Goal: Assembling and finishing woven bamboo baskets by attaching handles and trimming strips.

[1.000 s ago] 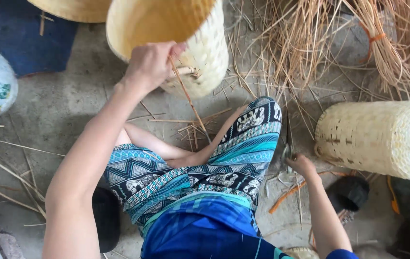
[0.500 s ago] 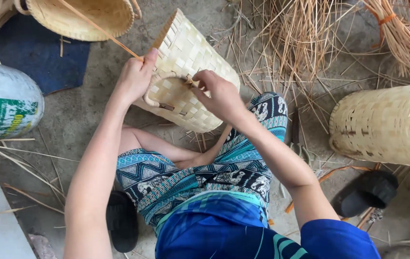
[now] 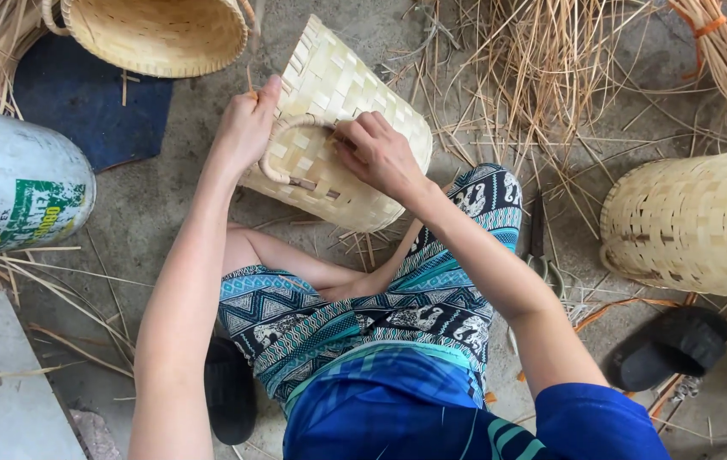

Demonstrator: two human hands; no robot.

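Since before, right hand (image 3: pixel 380 153) shifted onto basket (image 3: pixel 355 94) handle

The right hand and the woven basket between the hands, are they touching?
Touching. The head view shows the right hand resting on the woven basket, with its fingers on the curved handle.

Both hands, left hand (image 3: pixel 244 128) and right hand (image 3: pixel 378 153), grip a woven basket (image 3: pixel 355 94).
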